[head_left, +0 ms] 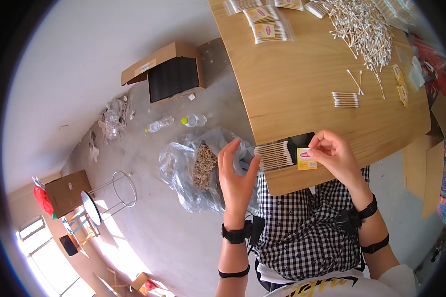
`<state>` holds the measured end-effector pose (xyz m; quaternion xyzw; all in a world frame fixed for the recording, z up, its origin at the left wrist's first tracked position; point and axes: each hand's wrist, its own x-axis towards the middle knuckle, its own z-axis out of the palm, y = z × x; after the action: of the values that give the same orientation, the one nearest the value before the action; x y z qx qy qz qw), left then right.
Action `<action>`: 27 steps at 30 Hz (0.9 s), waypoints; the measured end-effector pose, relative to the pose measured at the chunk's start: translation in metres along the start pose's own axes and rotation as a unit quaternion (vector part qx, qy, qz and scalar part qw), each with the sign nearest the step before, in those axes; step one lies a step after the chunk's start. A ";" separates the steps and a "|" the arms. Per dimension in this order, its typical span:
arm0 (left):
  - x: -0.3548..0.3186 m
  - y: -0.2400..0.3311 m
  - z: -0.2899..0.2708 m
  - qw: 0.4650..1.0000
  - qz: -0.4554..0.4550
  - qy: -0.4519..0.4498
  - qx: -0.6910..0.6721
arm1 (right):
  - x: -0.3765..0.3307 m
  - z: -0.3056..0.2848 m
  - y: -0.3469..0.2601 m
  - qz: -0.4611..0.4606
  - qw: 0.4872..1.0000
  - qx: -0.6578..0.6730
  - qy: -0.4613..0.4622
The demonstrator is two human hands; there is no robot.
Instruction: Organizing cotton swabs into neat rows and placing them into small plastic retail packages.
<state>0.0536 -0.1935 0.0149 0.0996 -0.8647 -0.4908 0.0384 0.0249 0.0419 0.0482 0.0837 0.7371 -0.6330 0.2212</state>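
Observation:
At the near edge of the table, a row of cotton swabs lies side by side in what looks like a clear plastic bag. My left hand is beside its left end, thumb and fingers spread apart; the thumb tip comes close to the bag's edge. Between the thumb and fingertips of my right hand is a small yellow card with a red mark, held just right of the swabs. Under the swabs and card a dark flat piece shows in part.
A large heap of loose swabs covers the far right of the table. A small swab stack, filled packets and spare yellow cards lie about. Left on the floor are a plastic sack, bottles and an open carton.

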 end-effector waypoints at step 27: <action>0.000 0.000 0.015 0.981 -0.128 -0.048 -0.137 | 0.004 0.059 -0.007 -0.122 0.953 -0.273 0.046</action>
<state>0.0508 -0.1811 0.0070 0.1793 -0.7704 -0.6094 -0.0534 0.0312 -0.0170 0.0472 -0.0414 0.8960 -0.4249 0.1223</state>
